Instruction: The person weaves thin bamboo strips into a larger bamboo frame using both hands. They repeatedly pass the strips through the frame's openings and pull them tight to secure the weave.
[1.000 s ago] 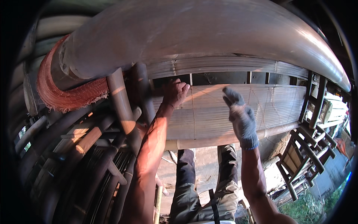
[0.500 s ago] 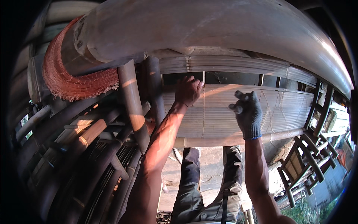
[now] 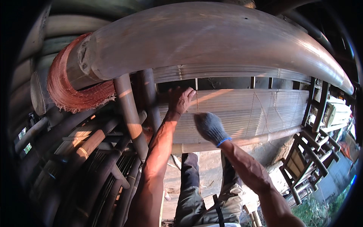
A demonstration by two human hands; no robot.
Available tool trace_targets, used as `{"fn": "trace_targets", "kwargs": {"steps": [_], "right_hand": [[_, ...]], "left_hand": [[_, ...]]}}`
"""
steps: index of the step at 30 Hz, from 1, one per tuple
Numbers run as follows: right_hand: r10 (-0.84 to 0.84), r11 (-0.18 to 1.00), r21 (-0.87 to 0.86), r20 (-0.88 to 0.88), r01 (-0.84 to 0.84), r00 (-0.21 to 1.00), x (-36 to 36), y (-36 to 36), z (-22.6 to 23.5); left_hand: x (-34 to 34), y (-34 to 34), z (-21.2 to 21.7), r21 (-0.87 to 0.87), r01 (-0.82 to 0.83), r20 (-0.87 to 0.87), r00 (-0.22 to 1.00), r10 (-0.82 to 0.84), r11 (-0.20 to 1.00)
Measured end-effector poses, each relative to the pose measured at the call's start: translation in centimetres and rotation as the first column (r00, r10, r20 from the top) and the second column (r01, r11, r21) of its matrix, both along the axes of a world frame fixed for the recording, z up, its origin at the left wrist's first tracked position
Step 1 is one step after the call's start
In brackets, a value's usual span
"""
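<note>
A blind of thin pale slats (image 3: 234,109) stretches across in front of me, with vertical cords running through it. My left hand (image 3: 182,99), bare, is at its upper edge with fingers bent and closed, beside a thin cord (image 3: 196,84) that crosses the gap above. What those fingertips pinch is hidden. Lower and to the right, my right hand (image 3: 210,128) wears a grey knit glove with a blue cuff. It is curled over the slats near the same cord line, its fingers tucked out of sight.
A thick bamboo beam (image 3: 211,41) arches across the top, a red-orange mesh (image 3: 62,79) wrapped around its left end. Bamboo posts (image 3: 130,113) and stacked poles crowd the left. A light pole (image 3: 242,140) runs below the slats. A bamboo frame (image 3: 302,160) stands at right.
My gloved right hand has swung left and down from the middle of the slats, closer to the cord by my left hand. The left hand stays at the upper edge. The view has shifted slightly.
</note>
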State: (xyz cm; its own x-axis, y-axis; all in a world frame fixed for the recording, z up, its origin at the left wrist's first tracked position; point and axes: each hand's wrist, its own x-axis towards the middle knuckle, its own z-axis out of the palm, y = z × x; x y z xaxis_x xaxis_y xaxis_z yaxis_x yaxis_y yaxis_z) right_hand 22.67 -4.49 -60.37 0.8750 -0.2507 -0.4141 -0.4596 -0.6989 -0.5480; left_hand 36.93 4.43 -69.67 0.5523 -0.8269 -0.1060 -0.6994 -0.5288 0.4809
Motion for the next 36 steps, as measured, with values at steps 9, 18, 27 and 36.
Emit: {"fn": "trace_targets", "kwargs": {"steps": [9, 18, 27, 36], "right_hand": [[-0.492, 0.724, 0.426, -0.233, 0.543, 0.839, -4.9, -3.4, 1.0], [-0.777, 0.609, -0.438, -0.495, 0.661, 0.389, -34.6, -3.3, -0.7], [-0.537, 0.770, -0.345, 0.107, 0.537, 0.837, -30.9, -17.5, -1.0], [-0.457, 0.888, 0.038, -0.025, 0.457, 0.889, -29.6, -21.0, -2.2]], "left_hand": [[0.7, -0.8, -0.4, -0.046, -0.013, -0.247, 0.969, 0.001, 0.999], [-7.6, -7.7, 5.9, -0.132, 0.055, -0.039, 0.997, -0.060, 0.990], [-25.9, -20.6, 5.7, -0.072, 0.508, 0.063, 0.861, -0.504, 0.858], [-27.7, -21.8, 5.7, -0.003, 0.606, 0.055, 0.794, -0.605, 0.796]]}}
